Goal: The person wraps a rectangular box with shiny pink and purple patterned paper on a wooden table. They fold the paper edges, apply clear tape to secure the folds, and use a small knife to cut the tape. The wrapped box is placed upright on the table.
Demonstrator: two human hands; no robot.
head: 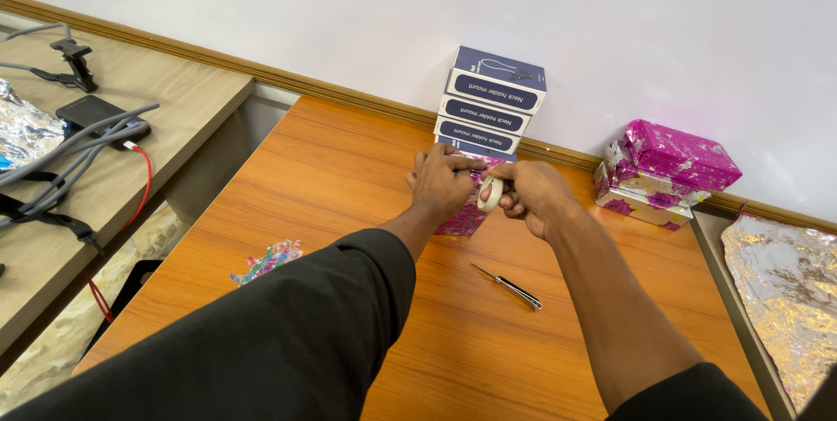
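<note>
I see a box wrapped in pink patterned foil [465,216] just above the middle of the frame, standing on the orange wooden table [349,177] and mostly hidden behind my hands. My left hand [443,181] lies flat over its top and front, fingers spread and pressing down on the wrap. My right hand [532,196] is just beside it, to the right, curled closed around a small roll of clear tape [491,193], which touches the box's right edge. Directly behind the box, against the white wall, rises a stack of dark blue boxes [490,103]. Below and right of my hands a small screwdriver [510,287] lies on the table. Lower left sits a little heap of colourful scraps [268,261]. At the right, near the wall, is a pile of pink-wrapped parcels [664,173], and a crumpled silver foil sheet [789,290] fills the right edge.
</note>
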